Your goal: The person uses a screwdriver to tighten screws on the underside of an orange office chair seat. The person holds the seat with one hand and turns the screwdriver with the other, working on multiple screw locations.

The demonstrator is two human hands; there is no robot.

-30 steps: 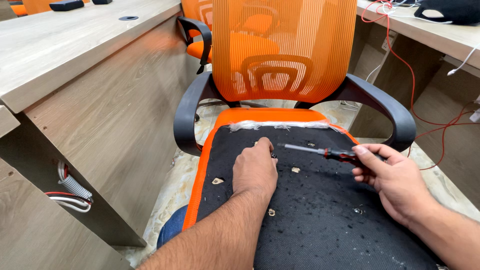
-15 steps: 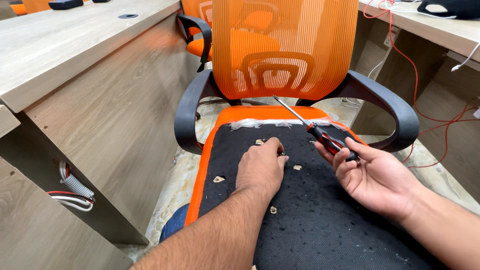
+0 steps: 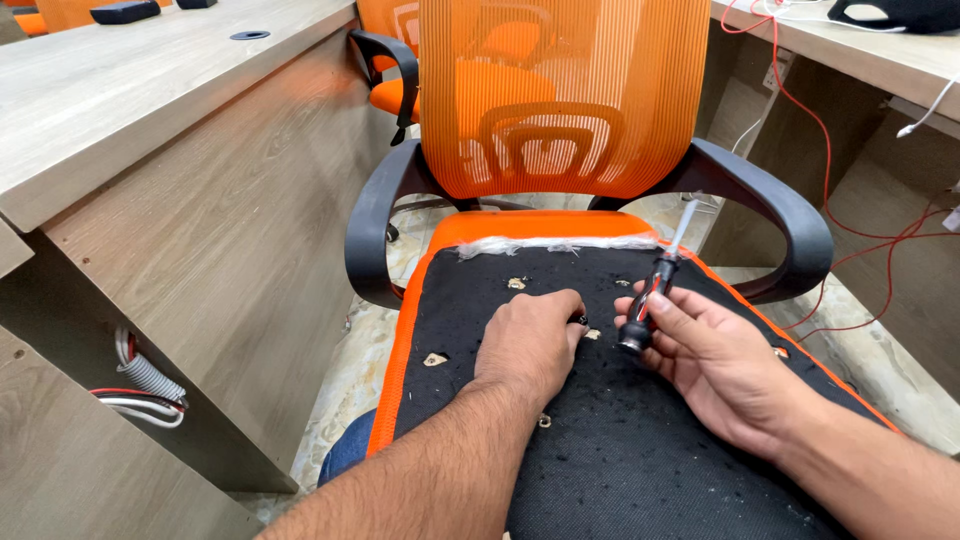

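Right hand [image 3: 715, 355] has its fingers [image 3: 650, 318] clenched round the black-and-red handle of a screwdriver [image 3: 655, 285], shaft tilted up toward the orange mesh chair back [image 3: 560, 95]. Left hand [image 3: 528, 343] lies knuckles-up on the black seat pad [image 3: 620, 450], fingers curled down onto the fabric just beside the screwdriver handle (whether they pinch anything, cannot tell). Small holes [image 3: 435, 359] dot the pad; a wooden desk [image 3: 130, 110] stands to the left.
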